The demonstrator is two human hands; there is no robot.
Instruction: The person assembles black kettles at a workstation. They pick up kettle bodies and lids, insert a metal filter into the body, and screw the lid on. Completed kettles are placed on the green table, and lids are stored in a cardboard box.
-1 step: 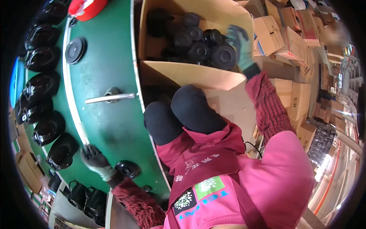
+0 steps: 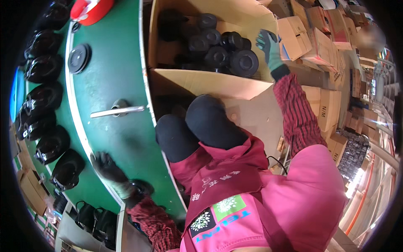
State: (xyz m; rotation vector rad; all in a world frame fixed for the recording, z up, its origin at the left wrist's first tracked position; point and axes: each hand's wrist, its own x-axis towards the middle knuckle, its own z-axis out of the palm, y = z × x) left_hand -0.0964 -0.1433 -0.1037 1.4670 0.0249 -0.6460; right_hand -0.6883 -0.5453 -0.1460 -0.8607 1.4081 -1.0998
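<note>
1. I see the left hand [image 2: 110, 170], dark-gloved, at 8 o'clock on the green tabletop [image 2: 113, 75], fingers spread, pressing a round black plastic disc [image 2: 140, 187].
2. Right hand [image 2: 269, 47], green-gloved, at 1 o'clock, open, nothing gripped, over the open cardboard box [image 2: 210, 84] rim.
3. Black round plastic caps [image 2: 243, 63] lie piled in that box, just beside the right hand.

Open brown carton [image 2: 210, 82] ahead; stacked brown cartons [image 2: 319, 46] right.
</note>
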